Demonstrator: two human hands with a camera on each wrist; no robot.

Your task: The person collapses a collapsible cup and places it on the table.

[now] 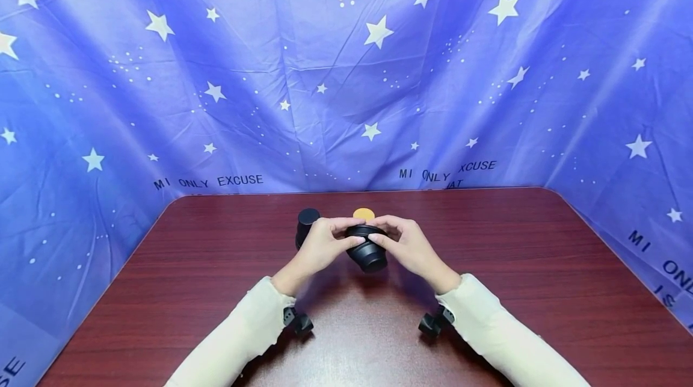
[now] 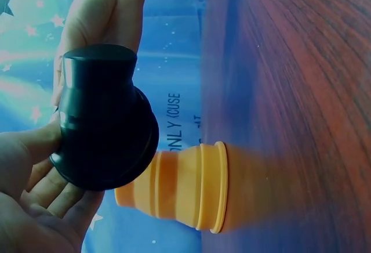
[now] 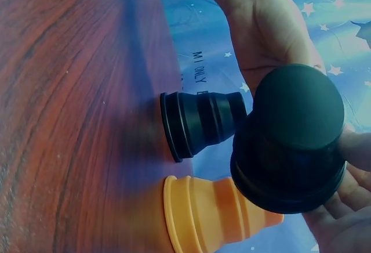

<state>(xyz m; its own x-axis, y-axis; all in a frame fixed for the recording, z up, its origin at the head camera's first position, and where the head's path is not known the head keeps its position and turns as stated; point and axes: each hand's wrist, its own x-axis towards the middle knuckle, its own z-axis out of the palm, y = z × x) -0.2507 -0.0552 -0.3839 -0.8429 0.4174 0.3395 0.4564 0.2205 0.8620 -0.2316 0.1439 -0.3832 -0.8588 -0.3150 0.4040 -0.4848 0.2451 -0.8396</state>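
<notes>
Both hands hold one black collapsible cup (image 1: 370, 256) above the table, its narrow base angled down towards the wearer in the head view. My left hand (image 1: 319, 247) grips the rim from the left, thumb on the near side and fingers behind. On the other side, my right hand (image 1: 415, 250) grips the same rim in the same way. Beyond the hands an orange collapsible cup (image 2: 185, 186) stands upside down on its wide rim. A second black cup (image 3: 200, 119) stands upside down too, behind my left hand in the head view.
The dark red wood-grain table (image 1: 178, 291) reaches back to a blue curtain (image 1: 325, 74) printed with white stars and lettering. Small black camera mounts (image 1: 436, 321) sit under both wrists, close to the tabletop.
</notes>
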